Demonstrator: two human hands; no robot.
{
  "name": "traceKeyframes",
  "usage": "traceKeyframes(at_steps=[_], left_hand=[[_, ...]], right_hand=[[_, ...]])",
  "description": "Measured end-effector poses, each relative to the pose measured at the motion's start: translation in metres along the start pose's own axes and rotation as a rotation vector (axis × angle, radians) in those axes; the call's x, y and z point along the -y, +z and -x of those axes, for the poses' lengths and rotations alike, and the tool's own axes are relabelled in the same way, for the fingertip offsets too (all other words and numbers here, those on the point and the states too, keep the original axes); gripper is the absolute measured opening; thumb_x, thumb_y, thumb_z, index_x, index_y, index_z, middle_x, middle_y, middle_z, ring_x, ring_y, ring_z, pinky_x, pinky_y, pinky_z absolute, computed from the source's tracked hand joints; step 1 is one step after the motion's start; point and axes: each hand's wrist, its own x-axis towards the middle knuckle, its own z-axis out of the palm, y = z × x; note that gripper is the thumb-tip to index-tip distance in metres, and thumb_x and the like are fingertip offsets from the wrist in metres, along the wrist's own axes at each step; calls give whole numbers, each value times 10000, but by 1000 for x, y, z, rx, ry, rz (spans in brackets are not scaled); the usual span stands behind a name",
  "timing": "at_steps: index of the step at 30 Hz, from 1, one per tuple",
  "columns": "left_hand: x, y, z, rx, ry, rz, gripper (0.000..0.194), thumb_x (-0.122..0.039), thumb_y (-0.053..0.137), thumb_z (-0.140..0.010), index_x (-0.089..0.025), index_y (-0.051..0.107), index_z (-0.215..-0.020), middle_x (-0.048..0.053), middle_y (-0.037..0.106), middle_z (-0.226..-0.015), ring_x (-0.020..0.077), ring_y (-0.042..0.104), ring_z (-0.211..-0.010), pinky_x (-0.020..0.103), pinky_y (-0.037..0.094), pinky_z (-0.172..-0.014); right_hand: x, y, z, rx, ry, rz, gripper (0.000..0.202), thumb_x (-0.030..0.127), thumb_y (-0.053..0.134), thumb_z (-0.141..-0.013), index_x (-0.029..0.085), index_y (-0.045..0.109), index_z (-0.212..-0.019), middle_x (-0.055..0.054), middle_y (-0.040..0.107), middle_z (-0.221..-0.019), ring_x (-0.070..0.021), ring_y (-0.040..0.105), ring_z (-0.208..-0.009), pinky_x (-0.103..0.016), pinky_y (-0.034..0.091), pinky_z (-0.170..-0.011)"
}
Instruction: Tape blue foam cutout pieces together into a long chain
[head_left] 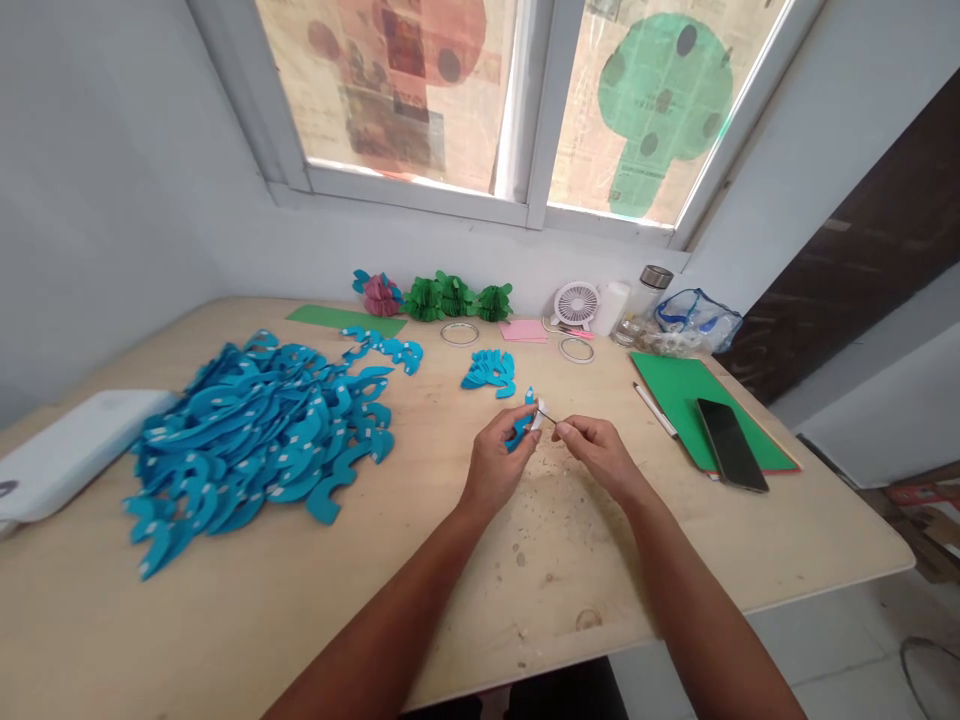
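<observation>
My left hand (501, 452) pinches a small white piece (538, 415) together with a curved blue piece (520, 430), just above the table. From the right, my right hand (600, 455) holds a thin dark stick (547, 416) between thumb and fingers, its tip at the white piece. A small cluster of blue pieces (489, 371) lies on the table beyond my left hand. To the left is a large heap of curved blue pieces (255, 430) with small white squares on them.
A white case (82, 450) lies at the far left. Along the wall stand green paper shapes (454, 297), a small fan (576, 304) and a bottle (646, 300). A phone (731, 444) rests on green sheets (675, 385) at the right, beside a white pen (655, 409).
</observation>
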Motion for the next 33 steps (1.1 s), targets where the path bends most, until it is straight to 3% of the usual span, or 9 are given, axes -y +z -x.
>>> traceKeyframes(at_steps=[11, 18, 33], left_hand=[[-6, 0, -2, -40, -151, 194, 204, -287, 653, -689, -155, 695, -839, -29, 559, -536, 80, 485, -469, 207, 428, -495], [-6, 0, -2, -64, -168, 179, 192, -303, 659, -682, -147, 694, -788, -39, 521, -512, 65, 428, -442, 194, 368, -456], [-4, 1, -2, -46, -170, 195, 222, -308, 657, -677, -148, 699, -825, -32, 515, -516, 68, 419, -443, 196, 370, -445]], right_hand=[[2, 1, 0, -23, -24, 64, 386, 496, 460, -800, 144, 570, -685, 44, 305, -541, -83, 290, -506, -222, 210, -471], [-1, -1, -2, -49, -35, 81, 373, 487, 462, -802, 149, 539, -661, 41, 317, -552, -85, 298, -520, -222, 218, -474], [-1, 0, -2, -24, -35, 97, 397, 513, 449, -801, 145, 567, -712, 38, 314, -550, -84, 296, -517, -218, 222, -465]])
